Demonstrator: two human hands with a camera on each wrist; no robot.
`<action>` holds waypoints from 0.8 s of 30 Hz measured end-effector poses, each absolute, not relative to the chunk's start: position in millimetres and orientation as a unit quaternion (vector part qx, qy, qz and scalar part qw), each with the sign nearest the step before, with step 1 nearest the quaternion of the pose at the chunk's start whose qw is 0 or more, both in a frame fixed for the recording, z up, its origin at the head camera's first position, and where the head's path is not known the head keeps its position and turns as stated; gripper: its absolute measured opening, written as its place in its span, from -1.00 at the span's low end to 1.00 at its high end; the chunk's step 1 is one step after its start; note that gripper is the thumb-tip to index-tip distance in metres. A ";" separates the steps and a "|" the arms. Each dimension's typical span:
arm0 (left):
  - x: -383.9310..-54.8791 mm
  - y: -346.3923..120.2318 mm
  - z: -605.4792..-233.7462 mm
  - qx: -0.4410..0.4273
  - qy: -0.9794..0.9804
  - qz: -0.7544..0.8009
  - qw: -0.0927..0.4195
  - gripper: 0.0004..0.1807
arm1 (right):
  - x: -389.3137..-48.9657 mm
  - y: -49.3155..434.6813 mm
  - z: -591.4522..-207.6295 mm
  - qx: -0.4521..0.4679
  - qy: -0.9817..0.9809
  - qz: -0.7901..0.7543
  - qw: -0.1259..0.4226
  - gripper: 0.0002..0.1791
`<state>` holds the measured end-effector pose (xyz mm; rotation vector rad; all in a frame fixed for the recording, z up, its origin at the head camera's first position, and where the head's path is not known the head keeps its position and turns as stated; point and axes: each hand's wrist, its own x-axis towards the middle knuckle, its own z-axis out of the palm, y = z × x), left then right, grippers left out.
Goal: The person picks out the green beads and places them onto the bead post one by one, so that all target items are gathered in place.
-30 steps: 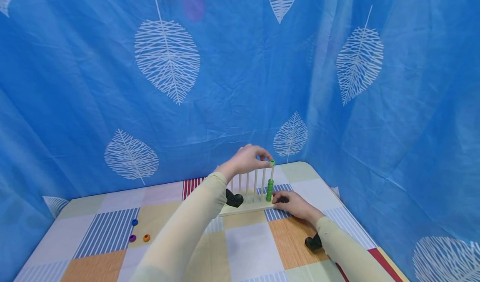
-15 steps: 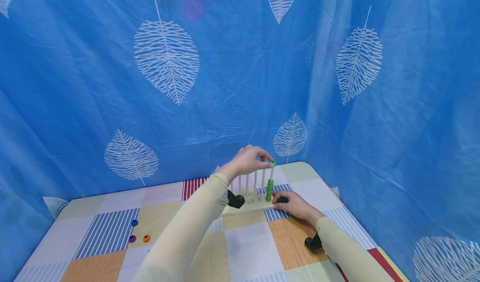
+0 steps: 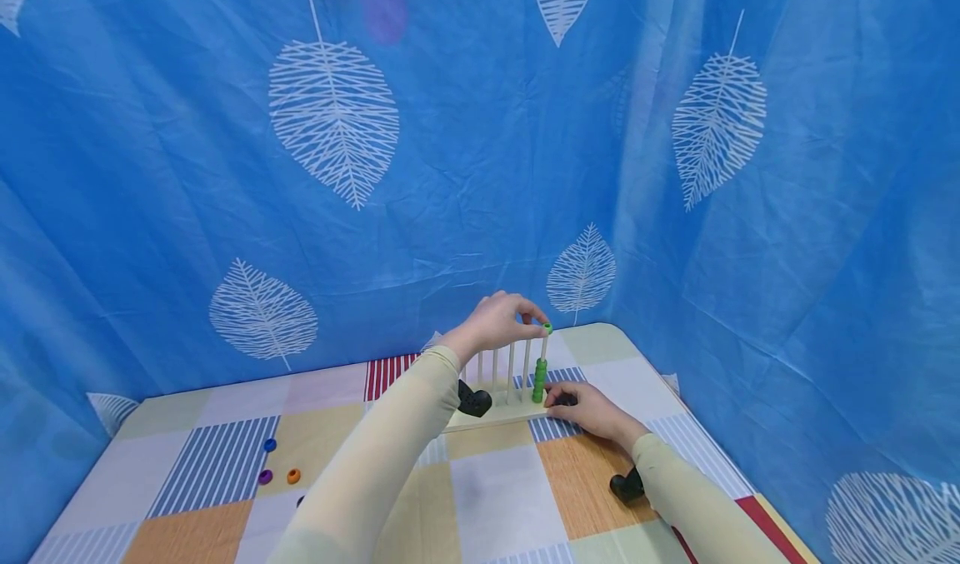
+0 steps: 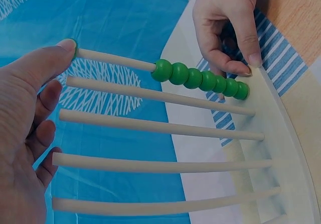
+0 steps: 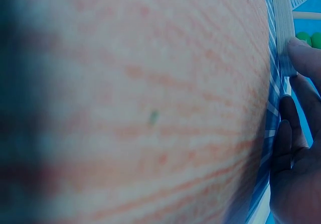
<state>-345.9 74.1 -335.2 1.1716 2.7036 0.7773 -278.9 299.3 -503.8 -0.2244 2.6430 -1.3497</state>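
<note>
My left hand [image 3: 498,322] pinches a green bead [image 3: 547,328] between thumb and forefinger, at the top of the rightmost rod of a wooden bead rack [image 3: 487,418]. In the left wrist view, only a thin rim of that bead [image 4: 75,47] shows past the thumb. Lower down the same rod, several green beads [image 4: 188,77] sit stacked against the base. The other rods [image 4: 160,126] in view are bare. My right hand [image 3: 588,410] holds the right end of the base, its thumb [image 5: 303,56] on the front edge and fingers curled behind.
Three loose beads lie at the left of the patchwork tablecloth [image 3: 495,497]: blue [image 3: 270,445], purple [image 3: 265,476] and orange [image 3: 294,476]. A small dark thing [image 3: 300,501] peeks out beside the left sleeve. Blue curtains [image 3: 465,131] rise behind and right of the table.
The left hand and the bead it pinches have shifted very slightly to the right at the rod's top. A dark thing has come into view beside the left sleeve. The right hand stays put.
</note>
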 end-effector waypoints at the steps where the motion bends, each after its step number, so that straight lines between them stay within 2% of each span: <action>1: -345.7 74.2 -335.4 0.383 0.886 0.255 0.048 -0.76 | -278.9 299.4 -504.0 -0.075 0.885 -0.451 0.083 -0.94; 14: -345.2 73.6 -338.5 0.383 0.885 0.260 0.050 -0.78 | -278.5 299.1 -502.8 -0.073 0.881 -0.459 0.086 -0.94; 24: -347.6 66.8 -337.5 0.377 0.890 0.254 0.040 -0.70 | -279.3 300.0 -504.0 -0.077 0.883 -0.455 0.083 -0.92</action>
